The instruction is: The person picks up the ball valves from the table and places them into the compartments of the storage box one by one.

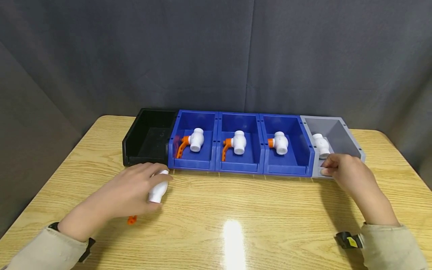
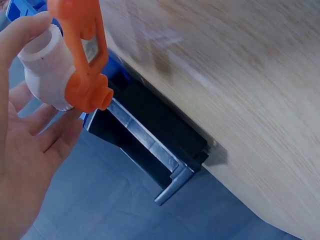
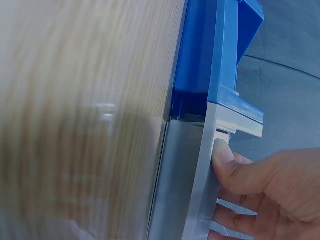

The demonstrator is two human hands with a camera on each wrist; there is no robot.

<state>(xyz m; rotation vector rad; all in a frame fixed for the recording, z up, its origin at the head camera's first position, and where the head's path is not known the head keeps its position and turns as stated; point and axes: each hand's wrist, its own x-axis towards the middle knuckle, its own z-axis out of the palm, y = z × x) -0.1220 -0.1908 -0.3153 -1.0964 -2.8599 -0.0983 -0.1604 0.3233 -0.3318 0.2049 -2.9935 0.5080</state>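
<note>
My left hand (image 1: 135,189) holds a white ball valve (image 1: 158,187) above the table in front of the black bin. Its orange lever handle (image 2: 91,50) shows in the left wrist view, with the thumb on the valve's white end. At the far right, my right hand (image 1: 351,172) reaches over the front lip of the grey bin (image 1: 349,137). Its thumb and forefinger pinch a small whitish piece (image 3: 222,135), mostly hidden by the fingers. Just behind that hand, another white valve (image 1: 321,145) lies in the grey bin; no handle shows on it.
A black bin (image 1: 126,150) stands at the left of the row. Three blue bins (image 1: 239,167) sit between it and the grey one, each holding a white valve with an orange handle (image 1: 227,148). A dark curtain (image 1: 216,56) hangs behind the wooden table (image 1: 270,217).
</note>
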